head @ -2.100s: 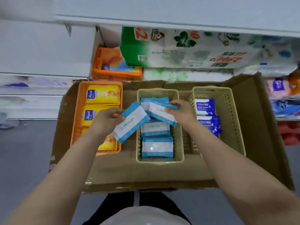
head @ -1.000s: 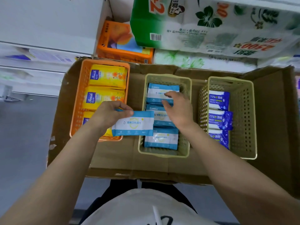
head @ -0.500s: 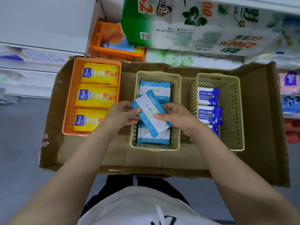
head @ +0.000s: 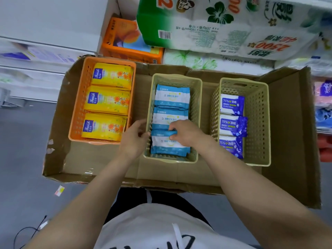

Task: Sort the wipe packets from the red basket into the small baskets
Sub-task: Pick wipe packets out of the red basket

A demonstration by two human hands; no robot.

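A soft, flat blue-white packet [head: 169,143] is pinched by the right hand [head: 186,134] inside the perforated beige basket [head: 196,97]; its rim is gripped by the left hand [head: 133,139].

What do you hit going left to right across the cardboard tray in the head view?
Orange basket with yellow packets → middle beige basket with light-blue packets → right beige basket with dark-blue alcohol wipe packets. Hands left out: they overlap the middle basket.

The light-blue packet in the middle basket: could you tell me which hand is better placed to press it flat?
Probably the right hand: its fingers already lie on the light-blue packet, while the left hand sits outside the middle basket.
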